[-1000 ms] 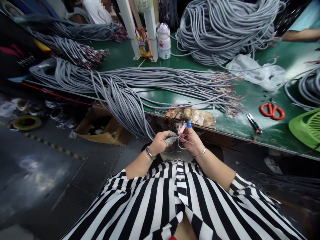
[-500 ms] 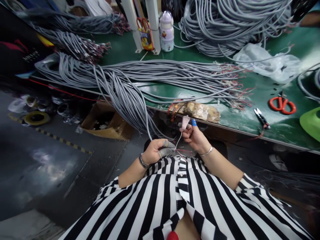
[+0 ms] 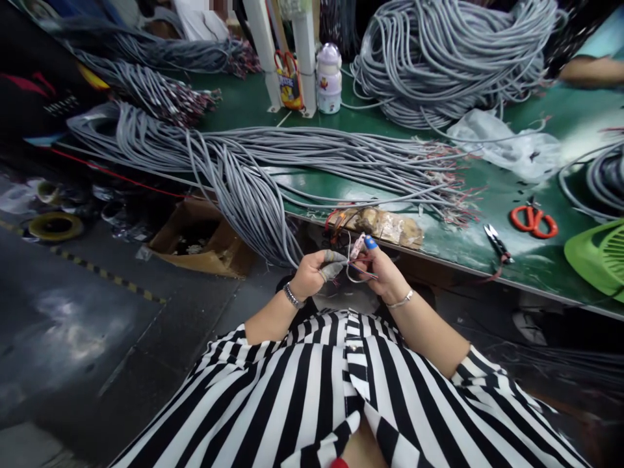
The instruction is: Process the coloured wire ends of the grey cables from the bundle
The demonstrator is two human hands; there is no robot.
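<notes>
My left hand (image 3: 308,276), its thumb and finger wrapped in grey tape, pinches the end of a grey cable in front of my body. From its fingertips thin loose wires (image 3: 359,280) fan out, some reddish, one pale and curved. My right hand (image 3: 387,276), a blue cover on one fingertip, is closed at these wires. Between its thumb and fingers shows a small pinkish-white piece (image 3: 357,246), too small to name for certain. The grey cable bundle (image 3: 248,195) hangs over the table edge beside my left hand.
On the green table (image 3: 336,185) are more cables with stripped ends (image 3: 453,188), a taped wooden piece (image 3: 385,224), red-handled scissors (image 3: 533,221), small snips (image 3: 497,244), a plastic bag (image 3: 507,143), a bottle (image 3: 329,78) and a green basket (image 3: 597,260). Another person's arm (image 3: 592,70) is at far right.
My hands have come closer together, the left moving right and up. My right hand's fingers are now at the loose wires, and the pale wire, straight before, is curved.
</notes>
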